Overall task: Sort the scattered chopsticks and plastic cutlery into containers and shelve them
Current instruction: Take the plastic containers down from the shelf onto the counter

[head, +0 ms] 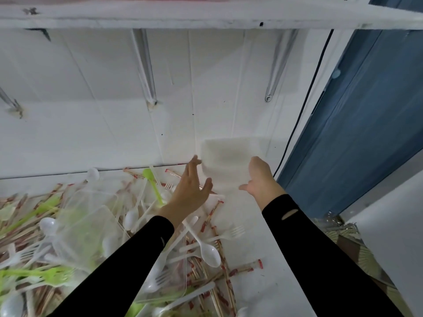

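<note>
A translucent white container (pixel 231 156), blurred, sits at the back right of the white table (pixel 251 225), close to the wall. My left hand (pixel 192 188) reaches to its left side with fingers stretched out, the fingertips touching its left edge. My right hand (pixel 261 177) is at its right side, thumb spread towards the left hand and fingers extended along the wall of the container. Wrapped chopsticks (pixel 215 268), white plastic spoons (pixel 209 253), white forks (pixel 235 232) and green cutlery (pixel 152 184) lie scattered across the table under my arms.
Clear plastic containers (pixel 87 220) lie in the pile at the left. A white shelf (pixel 183 17) on metal brackets (pixel 146 72) runs overhead along the wall. A black cable (pixel 304 106) and a blue panel (pixel 366 115) are at the right.
</note>
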Motion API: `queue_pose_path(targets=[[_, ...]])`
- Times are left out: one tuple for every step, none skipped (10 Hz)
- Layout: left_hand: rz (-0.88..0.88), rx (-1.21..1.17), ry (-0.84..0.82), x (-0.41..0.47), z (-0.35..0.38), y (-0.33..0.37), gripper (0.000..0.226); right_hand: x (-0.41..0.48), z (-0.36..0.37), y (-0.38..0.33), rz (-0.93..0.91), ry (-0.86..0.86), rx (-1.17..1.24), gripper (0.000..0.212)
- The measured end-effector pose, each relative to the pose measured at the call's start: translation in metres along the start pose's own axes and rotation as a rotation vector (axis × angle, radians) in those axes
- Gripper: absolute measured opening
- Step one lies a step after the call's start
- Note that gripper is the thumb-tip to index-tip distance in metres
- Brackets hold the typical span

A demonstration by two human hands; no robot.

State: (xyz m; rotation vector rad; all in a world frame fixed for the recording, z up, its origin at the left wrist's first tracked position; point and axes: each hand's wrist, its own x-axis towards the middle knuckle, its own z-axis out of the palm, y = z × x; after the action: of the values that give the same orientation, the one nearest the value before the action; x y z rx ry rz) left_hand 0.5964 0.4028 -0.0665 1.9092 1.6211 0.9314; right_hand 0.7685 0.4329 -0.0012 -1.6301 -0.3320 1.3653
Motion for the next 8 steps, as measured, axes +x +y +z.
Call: queue_pose_path(targets=[[0.057, -0.002, 0.026, 0.003, 0.001, 0.004, 0.065, 0.002, -0.004, 0.011, -0.134, 0.065, -0.023, 0.068], [0.063, -0.064, 0.047, 0.002, 0.004, 0.004, 0.059, 0.001, -0.02, 0.025, -0.23, -0.025, -0.072, 0.065], [0.021, 0.048, 0.004, 0.001, 0.006, 0.009, 0.054, 0.001, -0.031, 0.025, -0.239, -0.073, -0.078, 0.059], [0.003, 0.132, -0.037, 0.004, -0.002, 0.014, 0.054, -0.005, -0.035, 0.021, -0.262, -0.101, -0.155, 0.058], [-0.018, 0.106, -0.149, 0.007, -0.017, 0.015, 0.055, -0.013, -0.035, 0.019, -0.25, -0.098, -0.174, 0.062], [-0.034, 0.093, -0.169, -0.005, -0.039, 0.008, 0.047, -0.026, -0.035, 0.03, -0.236, -0.049, -0.12, 0.074], [-0.083, 0.095, -0.091, -0.035, -0.062, -0.014, 0.03, -0.046, -0.036, 0.06, -0.326, -0.025, -0.178, 0.076], [-0.184, 0.129, 0.07, -0.075, -0.09, -0.046, 0.021, -0.072, -0.035, 0.096, -0.424, -0.158, -0.409, 0.059]])
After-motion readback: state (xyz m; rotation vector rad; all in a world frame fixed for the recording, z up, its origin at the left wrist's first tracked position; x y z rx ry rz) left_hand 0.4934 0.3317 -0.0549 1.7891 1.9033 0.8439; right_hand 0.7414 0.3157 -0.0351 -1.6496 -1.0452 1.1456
